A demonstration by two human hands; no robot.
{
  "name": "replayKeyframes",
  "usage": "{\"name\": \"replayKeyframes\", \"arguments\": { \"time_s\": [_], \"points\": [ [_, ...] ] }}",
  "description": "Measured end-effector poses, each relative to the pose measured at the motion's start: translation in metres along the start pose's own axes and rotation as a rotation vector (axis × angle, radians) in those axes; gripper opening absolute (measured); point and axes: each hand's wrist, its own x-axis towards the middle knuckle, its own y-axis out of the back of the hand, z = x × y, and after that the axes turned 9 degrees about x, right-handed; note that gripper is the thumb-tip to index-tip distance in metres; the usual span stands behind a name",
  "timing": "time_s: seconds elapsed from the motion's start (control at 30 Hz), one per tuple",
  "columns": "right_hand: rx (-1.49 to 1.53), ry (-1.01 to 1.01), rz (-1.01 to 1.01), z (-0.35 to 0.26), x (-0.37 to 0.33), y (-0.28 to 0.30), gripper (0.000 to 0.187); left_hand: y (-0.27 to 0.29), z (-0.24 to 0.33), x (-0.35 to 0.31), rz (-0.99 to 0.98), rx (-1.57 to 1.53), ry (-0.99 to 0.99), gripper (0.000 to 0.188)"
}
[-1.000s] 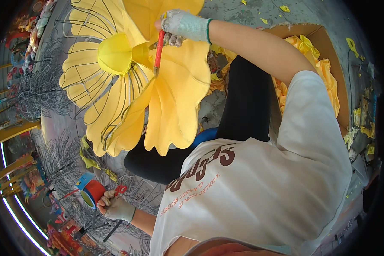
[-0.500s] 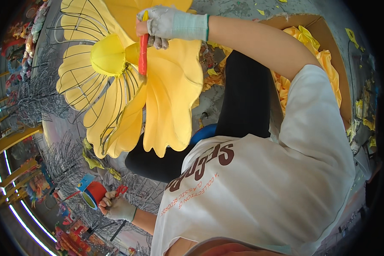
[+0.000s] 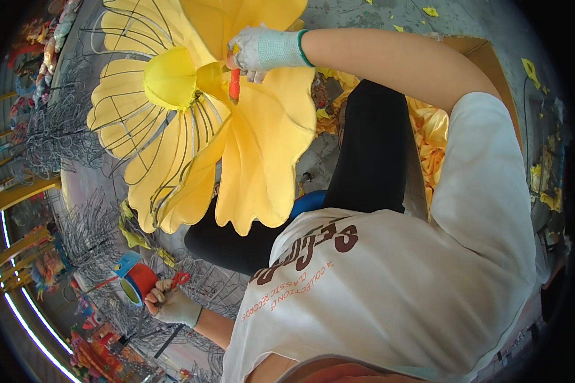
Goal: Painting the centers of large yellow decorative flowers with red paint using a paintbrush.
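Note:
My right hand (image 3: 252,51), in a whitish glove, is closed round a slim red brush-like tool (image 3: 234,86). Its tip points down beside the yellow centre cone (image 3: 170,78) of a large yellow fabric flower (image 3: 262,137). Bare curved wires run over the petals on the flower's left side. At the lower left my gloved left hand (image 3: 172,305) grips a red cup-like container (image 3: 138,281) with a yellowish inside and a blue flap. Red loops (image 3: 181,279) like scissor handles show by its fingers; I cannot tell whether it holds them.
A cardboard box (image 3: 469,46) of crumpled yellow-orange fabric (image 3: 431,137) stands right of my black-clad leg (image 3: 370,147). Tangled wire frames (image 3: 102,239) lie along the left. Yellow scraps (image 3: 530,71) are strewn on the grey floor.
The flower and my right hand appear slightly further right. The red brush-like tool shows less length below the hand. My left hand still grips the red container.

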Motion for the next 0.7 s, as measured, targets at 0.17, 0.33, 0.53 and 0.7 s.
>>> {"name": "replayKeyframes", "arguments": {
  "time_s": [0.17, 0.33, 0.53, 0.7],
  "points": [
    [0.722, -0.013, -0.369, 0.051, 0.028, 0.022, 0.057, 0.012, -0.009, 0.002, -0.009, -0.026, -0.006, 0.031],
    [0.423, -0.045, 0.177, 0.021, 0.020, -0.025, 0.048, 0.023, -0.010, -0.002, 0.055, -0.047, 0.001, 0.029],
    [0.247, -0.149, -0.192, 0.021, 0.007, 0.031, 0.053, 0.022, -0.011, 0.005, 0.089, -0.037, -0.004, 0.029],
    [0.085, 0.006, 0.235, -0.015, -0.048, -0.028, 0.041, 0.018, -0.006, 0.008, 0.032, -0.050, -0.007, 0.028]
  ]
}}
